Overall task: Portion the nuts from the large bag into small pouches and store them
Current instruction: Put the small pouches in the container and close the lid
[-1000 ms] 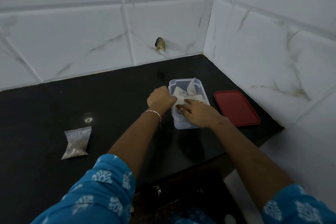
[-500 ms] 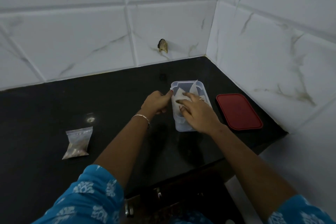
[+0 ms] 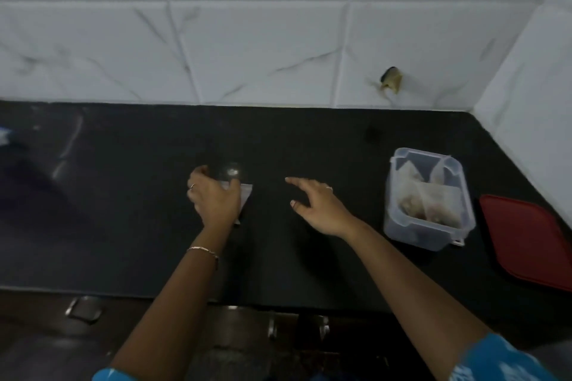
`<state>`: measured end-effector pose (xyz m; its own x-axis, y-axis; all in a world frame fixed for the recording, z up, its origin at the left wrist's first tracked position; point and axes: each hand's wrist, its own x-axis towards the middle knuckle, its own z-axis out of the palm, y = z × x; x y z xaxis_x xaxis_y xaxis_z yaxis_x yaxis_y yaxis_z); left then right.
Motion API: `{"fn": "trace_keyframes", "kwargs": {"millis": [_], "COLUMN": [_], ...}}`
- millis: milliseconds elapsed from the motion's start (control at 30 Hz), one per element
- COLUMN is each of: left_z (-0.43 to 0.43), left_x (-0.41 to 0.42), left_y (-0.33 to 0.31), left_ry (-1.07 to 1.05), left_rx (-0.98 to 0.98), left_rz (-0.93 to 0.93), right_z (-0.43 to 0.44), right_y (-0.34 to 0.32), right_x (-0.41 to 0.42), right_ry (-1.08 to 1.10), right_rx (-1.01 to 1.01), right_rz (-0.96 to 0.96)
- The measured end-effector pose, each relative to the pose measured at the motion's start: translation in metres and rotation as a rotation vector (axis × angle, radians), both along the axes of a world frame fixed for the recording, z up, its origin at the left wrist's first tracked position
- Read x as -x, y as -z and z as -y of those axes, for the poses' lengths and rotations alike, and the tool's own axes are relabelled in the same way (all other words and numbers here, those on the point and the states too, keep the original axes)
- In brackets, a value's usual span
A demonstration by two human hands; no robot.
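Hands leaving container (image 3: 399, 226), shifting left. Left hand (image 3: 216, 201) fingers curling round pouch (image 3: 246, 192) beneath them; right hand (image 3: 318, 207) fingers spreading, empty. Remaining pouch likely heading for storing.

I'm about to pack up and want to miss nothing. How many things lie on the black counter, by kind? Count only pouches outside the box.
Clear plastic container, open, with filled pouches inside: 1
Red lid, lying flat to the right of the container: 1
Loose pouch, under the left hand: 1
Total: 3
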<state>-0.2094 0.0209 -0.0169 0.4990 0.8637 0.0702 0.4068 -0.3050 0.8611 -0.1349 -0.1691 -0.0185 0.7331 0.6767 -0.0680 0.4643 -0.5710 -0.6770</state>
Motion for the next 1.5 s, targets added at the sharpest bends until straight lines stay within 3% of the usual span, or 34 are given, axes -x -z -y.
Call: {"fn": "trace_keyframes", "kwargs": {"millis": [133, 233, 400, 533, 700, 900, 1233, 1500], "left_z": [-0.043, -0.056, -0.054, -0.043, -0.022, 0.022, 0.122, 0.206], "left_x": [0.020, 0.032, 0.038, 0.036, 0.025, -0.010, -0.080, -0.121], "left_y": [0.019, 0.034, 0.037, 0.038, 0.027, -0.006, -0.059, -0.070], "left_ry": [0.052, 0.269, 0.389, 0.442, 0.556, 0.653, 0.904, 1.058], "left_rx": [0.214, 0.186, 0.190, 0.217, 0.338, 0.469, 0.639, 0.434], "left_rz": [-0.188, -0.334, -0.271, -0.223, -0.096, 0.105, 0.254, 0.145], "right_z": [-0.035, -0.055, -0.075, -0.072, -0.056, -0.020, 0.082, 0.171], "right_y": [0.019, 0.026, 0.027, 0.034, 0.024, -0.011, -0.064, -0.066], "right_x": [0.007, 0.010, 0.014, 0.010, 0.014, 0.000, -0.031, -0.044], "right_ry": [-0.081, -0.139, -0.146, -0.061, 0.121, 0.331, 0.657, 0.935], "right_rx": [0.085, 0.150, 0.237, 0.107, -0.344, -0.603, -0.765, -0.679], "right_rz": [-0.131, -0.145, -0.128, -0.211, -0.441, -0.327, -0.074, 0.134]}}
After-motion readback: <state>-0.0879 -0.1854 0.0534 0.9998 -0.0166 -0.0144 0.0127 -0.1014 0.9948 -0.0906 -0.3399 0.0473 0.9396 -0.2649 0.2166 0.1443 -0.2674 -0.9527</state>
